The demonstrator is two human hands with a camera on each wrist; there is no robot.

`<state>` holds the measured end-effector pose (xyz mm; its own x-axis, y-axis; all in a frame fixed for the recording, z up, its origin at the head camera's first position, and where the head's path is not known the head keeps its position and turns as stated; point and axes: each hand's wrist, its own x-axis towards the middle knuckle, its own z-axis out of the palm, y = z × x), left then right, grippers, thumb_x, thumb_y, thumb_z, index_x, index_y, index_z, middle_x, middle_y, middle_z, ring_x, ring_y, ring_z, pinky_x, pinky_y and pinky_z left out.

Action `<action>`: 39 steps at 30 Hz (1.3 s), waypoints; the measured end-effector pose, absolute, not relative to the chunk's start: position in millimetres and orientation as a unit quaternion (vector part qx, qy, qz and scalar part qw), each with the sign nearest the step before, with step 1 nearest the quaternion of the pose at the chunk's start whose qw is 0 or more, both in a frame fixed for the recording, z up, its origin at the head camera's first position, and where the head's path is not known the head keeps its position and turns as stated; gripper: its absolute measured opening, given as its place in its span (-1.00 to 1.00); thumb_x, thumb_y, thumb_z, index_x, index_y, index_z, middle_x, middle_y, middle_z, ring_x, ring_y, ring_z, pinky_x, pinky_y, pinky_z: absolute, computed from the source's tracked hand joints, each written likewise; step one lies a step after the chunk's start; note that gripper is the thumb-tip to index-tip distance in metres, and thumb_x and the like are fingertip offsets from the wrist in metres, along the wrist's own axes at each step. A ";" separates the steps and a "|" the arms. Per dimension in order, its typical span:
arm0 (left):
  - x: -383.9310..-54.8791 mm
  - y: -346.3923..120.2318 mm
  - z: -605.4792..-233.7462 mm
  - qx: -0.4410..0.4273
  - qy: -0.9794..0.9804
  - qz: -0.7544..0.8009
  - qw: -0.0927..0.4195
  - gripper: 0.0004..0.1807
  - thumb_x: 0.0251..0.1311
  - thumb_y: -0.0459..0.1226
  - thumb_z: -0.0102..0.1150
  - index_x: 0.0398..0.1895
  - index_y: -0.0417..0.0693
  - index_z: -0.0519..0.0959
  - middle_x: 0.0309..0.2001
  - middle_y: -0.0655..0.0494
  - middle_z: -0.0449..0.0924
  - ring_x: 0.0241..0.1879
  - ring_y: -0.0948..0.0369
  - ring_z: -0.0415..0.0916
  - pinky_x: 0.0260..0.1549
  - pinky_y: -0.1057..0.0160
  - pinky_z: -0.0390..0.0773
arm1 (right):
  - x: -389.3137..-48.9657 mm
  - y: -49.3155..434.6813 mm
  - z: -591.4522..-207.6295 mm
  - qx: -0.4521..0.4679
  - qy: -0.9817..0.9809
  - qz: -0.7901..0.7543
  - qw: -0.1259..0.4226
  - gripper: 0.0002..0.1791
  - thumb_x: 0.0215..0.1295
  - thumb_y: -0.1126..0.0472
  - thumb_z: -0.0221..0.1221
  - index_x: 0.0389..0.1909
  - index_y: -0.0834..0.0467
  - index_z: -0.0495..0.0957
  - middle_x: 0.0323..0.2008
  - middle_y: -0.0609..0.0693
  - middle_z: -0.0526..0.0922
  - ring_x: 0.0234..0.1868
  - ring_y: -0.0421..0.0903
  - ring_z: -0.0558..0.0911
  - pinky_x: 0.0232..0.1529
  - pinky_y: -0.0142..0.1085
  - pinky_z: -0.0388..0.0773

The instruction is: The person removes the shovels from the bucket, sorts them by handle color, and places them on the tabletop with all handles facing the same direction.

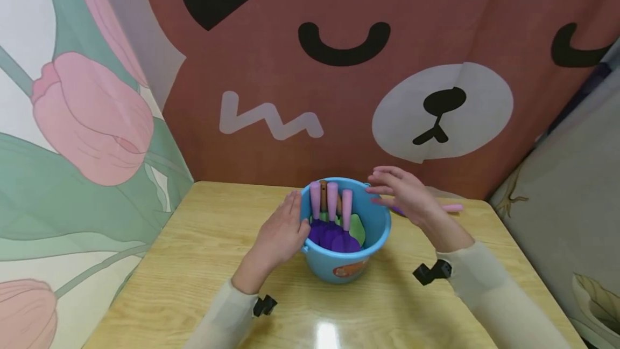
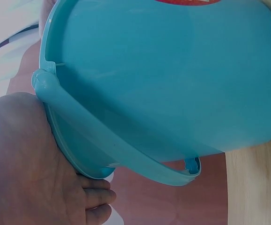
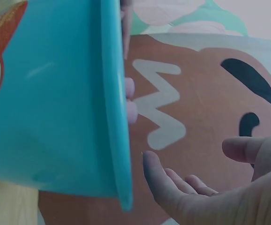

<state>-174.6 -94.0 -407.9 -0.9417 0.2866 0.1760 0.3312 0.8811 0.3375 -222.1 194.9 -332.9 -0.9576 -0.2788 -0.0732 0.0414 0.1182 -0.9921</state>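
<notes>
A light blue bucket (image 1: 334,271) stands upright on the table. Inside it are several toy shovels (image 1: 332,201) with pink handles and purple blades, plus brown handles (image 1: 323,194) and green pieces (image 1: 357,229). My left hand (image 1: 283,229) rests against the bucket's left rim, fingers extended; the left wrist view shows its palm (image 2: 27,164) by the rim and the bucket's hanging handle (image 2: 121,140). Beside the right rim is my right hand (image 1: 407,196), its fingers loosely bent and holding nothing. In the right wrist view its fingers (image 3: 161,180) are apart from the rim.
Behind my right hand, another pink handle (image 1: 452,208) and a bit of purple lie on the wooden table (image 1: 213,263). A brown bear-print curtain (image 1: 271,160) hangs directly behind the table, with a tulip-print one (image 1: 92,117) at the left.
</notes>
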 end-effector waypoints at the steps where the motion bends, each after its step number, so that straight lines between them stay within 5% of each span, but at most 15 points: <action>1: -174.7 -94.4 -408.1 -0.159 -0.968 -0.182 0.060 -0.24 0.52 -0.02 -0.31 0.60 -0.32 -0.04 0.61 -0.19 -0.07 0.61 0.00 -0.15 0.55 0.07 0.00 | -222.2 191.7 -333.4 -0.079 0.740 -0.656 0.129 -0.39 0.55 -0.02 0.05 0.38 0.29 0.20 0.36 0.36 0.34 0.32 0.29 0.50 0.24 0.06 0.53; 39: -174.3 -93.1 -404.2 -0.162 -0.966 -0.192 0.056 -0.24 0.52 -0.04 -0.31 0.59 -0.36 -0.06 0.60 -0.24 -0.08 0.60 -0.04 -0.14 0.55 0.04 0.01 | -235.7 157.1 -342.7 -0.024 0.809 -0.548 0.209 -0.27 0.55 0.01 0.02 0.49 0.42 0.10 0.37 0.36 0.38 0.34 0.25 0.47 0.30 0.08 0.48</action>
